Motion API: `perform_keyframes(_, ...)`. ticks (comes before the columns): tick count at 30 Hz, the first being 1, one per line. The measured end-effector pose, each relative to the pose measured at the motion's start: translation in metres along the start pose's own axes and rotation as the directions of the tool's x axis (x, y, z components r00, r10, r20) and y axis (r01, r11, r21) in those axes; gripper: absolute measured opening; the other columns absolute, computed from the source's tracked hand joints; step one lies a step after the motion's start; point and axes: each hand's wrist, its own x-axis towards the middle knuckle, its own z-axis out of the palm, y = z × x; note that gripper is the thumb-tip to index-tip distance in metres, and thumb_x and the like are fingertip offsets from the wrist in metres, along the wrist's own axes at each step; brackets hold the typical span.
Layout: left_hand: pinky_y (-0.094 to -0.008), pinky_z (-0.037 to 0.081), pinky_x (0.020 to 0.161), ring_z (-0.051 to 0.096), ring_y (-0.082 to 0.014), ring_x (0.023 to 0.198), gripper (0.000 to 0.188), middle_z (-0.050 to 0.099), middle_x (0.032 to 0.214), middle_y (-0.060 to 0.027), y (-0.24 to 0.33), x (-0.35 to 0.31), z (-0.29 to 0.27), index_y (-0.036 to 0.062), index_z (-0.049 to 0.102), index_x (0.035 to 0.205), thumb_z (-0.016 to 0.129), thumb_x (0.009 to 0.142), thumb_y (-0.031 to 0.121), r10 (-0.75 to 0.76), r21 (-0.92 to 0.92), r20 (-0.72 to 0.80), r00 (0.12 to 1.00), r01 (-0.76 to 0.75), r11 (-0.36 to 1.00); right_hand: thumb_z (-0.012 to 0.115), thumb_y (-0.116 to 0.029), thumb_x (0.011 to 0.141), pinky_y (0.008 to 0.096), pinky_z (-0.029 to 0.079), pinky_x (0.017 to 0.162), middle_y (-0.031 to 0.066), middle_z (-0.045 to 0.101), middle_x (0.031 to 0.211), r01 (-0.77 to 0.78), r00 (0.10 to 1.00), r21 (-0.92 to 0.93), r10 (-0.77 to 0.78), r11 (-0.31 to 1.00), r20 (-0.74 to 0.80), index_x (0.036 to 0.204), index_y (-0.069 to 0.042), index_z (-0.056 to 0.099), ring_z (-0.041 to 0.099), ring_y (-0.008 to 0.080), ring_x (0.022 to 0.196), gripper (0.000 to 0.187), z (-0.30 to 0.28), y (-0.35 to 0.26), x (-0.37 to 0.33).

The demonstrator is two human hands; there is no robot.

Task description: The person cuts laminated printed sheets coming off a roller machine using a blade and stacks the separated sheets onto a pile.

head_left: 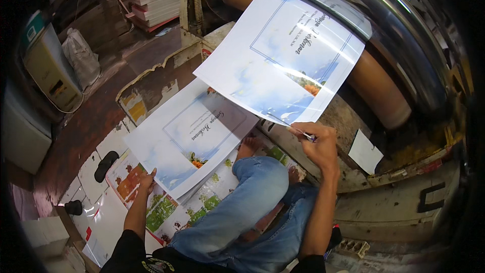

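Observation:
A glossy printed sheet [242, 78] with a blue-sky design, a double-line frame and orange flowers hangs out from under a shiny metal roller. At its near corner my right hand [322, 146] is closed round a small slim tool [306, 135], pale with a dark part; its exact kind is mostly hidden by the fingers. Lower left lies a matching printed sheet [161, 141], partly overlapped by the upper one, with more paper beneath it. My left hand [147, 178] grips this lower sheet's left edge between thumb and fingers.
The metal roller [399, 10] and a brown roller [381, 88] fill the upper right. A white card [366, 151] rests on the machine's ledge. Colourful printed sheets [202, 207] lie under my bent legs. Black sandals [106, 166] are at left, and stacked red-topped paper [156, 2] at the back.

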Motion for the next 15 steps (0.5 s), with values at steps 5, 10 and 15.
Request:
perform_keyframes(5, -0.0417, 0.054, 0.064, 0.063, -0.0266, 0.077, 0.064, 0.065, 0.093, -0.0145, -0.029, 0.027, 0.005, -0.0055, 0.052, 0.115, 0.083, 0.074, 0.033, 0.21, 0.142, -0.267, 0.941, -0.178, 0.974, 0.075, -0.005, 0.076, 0.0297, 0.053, 0.068, 0.0139, 0.073, 0.086, -0.007, 0.997, 0.123, -0.002, 0.992, 0.071, 0.093, -0.003, 0.074, 0.07, 0.019, 0.074, 0.017, 0.001, 0.008, 0.018)
perform_keyframes(10, -0.0572, 0.035, 0.105, 0.029, -0.0461, 0.136, 0.13, 0.027, 0.148, -0.0306, -0.061, -0.027, 0.107, -0.0124, 0.011, 0.144, 0.092, 0.055, 0.036, 0.581, 0.855, 0.037, 0.813, -0.327, 0.402, 0.074, -0.012, 0.08, 0.0289, 0.051, 0.067, 0.0129, 0.072, 0.08, -0.134, 0.952, 0.069, 0.109, 0.989, 0.287, 0.09, -0.003, 0.075, 0.068, 0.0171, 0.069, 0.014, 0.023, 0.021, -0.02)
perform_keyframes(15, -0.0663, 0.009, 0.111, -0.027, -0.0558, 0.134, 0.137, -0.022, 0.153, -0.0263, -0.07, -0.026, 0.119, -0.0042, -0.027, 0.142, 0.083, 0.062, 0.017, 0.025, 0.884, 0.112, 0.993, -0.111, 0.455, 0.076, -0.019, 0.078, 0.0334, 0.05, 0.062, 0.0129, 0.07, 0.071, 0.142, 0.907, 0.272, -0.235, 0.952, 0.35, 0.087, -0.005, 0.076, 0.064, 0.0218, 0.06, 0.017, 0.066, 0.007, -0.009)
